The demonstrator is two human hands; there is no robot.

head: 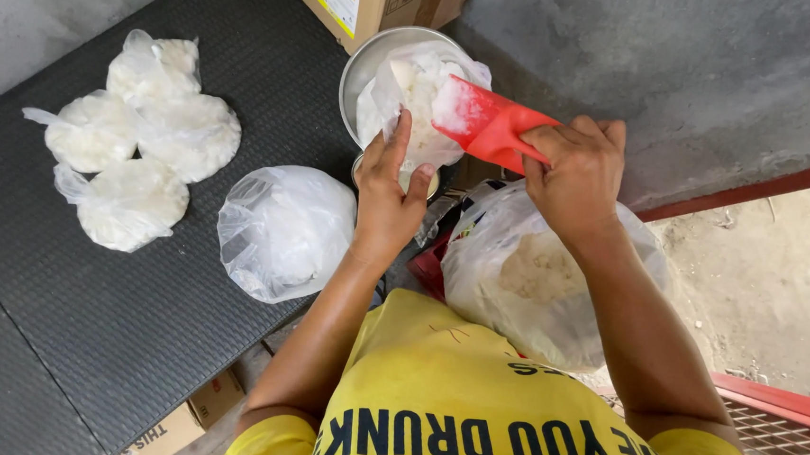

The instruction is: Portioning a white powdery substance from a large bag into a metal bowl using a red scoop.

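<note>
Right hand [575, 168] fingers clamp red scoop [488, 124]; left hand [390, 193] fingers spread on bag [414, 95].

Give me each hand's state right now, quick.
Left hand: open, fingers holding the mouth of the clear plastic bag in the metal bowl.
Right hand: closed, grip on the red scoop, tipped into that bag.

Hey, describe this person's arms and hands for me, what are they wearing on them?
Both arms are bare from the short sleeves down. The shirt is yellow with dark block lettering across it. The left hand and right hand are bare too: no gloves. No watch, bracelet or ring shows on either hand or wrist. Fingernails look short and unpainted.
</note>
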